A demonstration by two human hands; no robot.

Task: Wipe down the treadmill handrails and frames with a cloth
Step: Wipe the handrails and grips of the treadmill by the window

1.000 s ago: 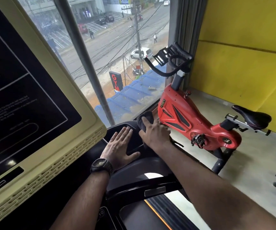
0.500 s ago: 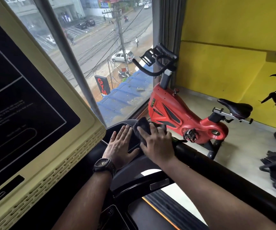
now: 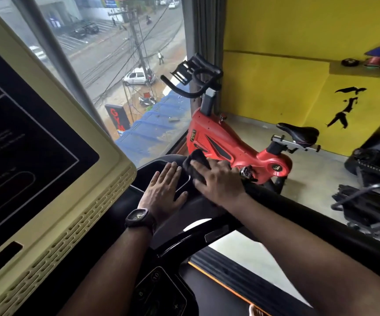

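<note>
My right hand [image 3: 218, 182] presses a dark cloth [image 3: 194, 164] onto the front right corner of the black treadmill frame, where the right handrail [image 3: 298, 208] begins. The cloth's upper part sticks out beyond my fingers. My left hand [image 3: 164, 190], with a dark watch on the wrist, lies flat with fingers spread on the black console tray [image 3: 152, 165] just left of the cloth. The handrail runs back toward me under my right forearm. The treadmill's cream-framed screen [image 3: 47, 156] fills the left side.
A red exercise bike [image 3: 225, 142] stands close beyond the rail, against the window and a yellow wall [image 3: 275, 87]. Black gym gear [image 3: 371, 197] lies on the floor at right. The treadmill belt [image 3: 218, 293] and control buttons [image 3: 159, 290] are below my arms.
My view has swung to the right, so more of the yellow wall and floor gear shows. My right hand with the cloth has shifted slightly along the corner; my left hand stays flat.
</note>
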